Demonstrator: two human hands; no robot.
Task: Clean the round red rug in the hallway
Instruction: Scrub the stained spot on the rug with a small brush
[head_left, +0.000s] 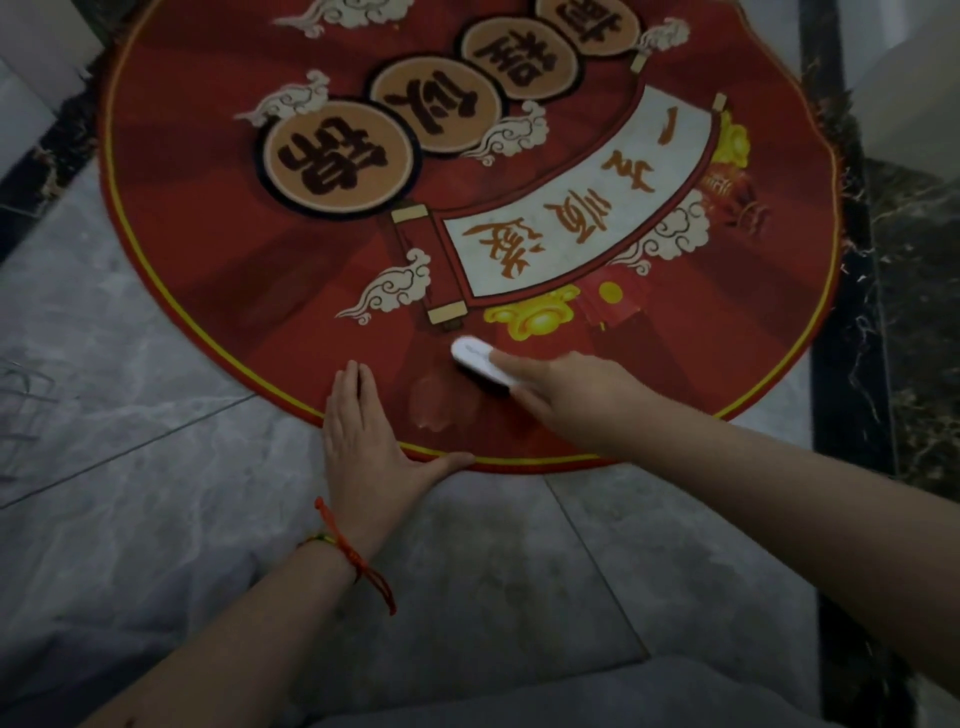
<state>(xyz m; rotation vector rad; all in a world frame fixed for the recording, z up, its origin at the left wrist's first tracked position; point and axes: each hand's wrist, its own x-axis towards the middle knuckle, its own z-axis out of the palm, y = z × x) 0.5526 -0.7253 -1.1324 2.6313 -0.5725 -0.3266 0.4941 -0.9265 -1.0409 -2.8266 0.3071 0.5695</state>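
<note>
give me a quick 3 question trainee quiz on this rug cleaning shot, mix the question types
1. True or false: the left hand lies flat with straight fingers on the near edge of the round red rug.
2. Multiple choice: the right hand holds a) a spray bottle b) a small white brush c) a folded towel.
3. Fill in: a red string bracelet is on the ___ wrist.

Key: 1 true. 2 b. 3 left.
</note>
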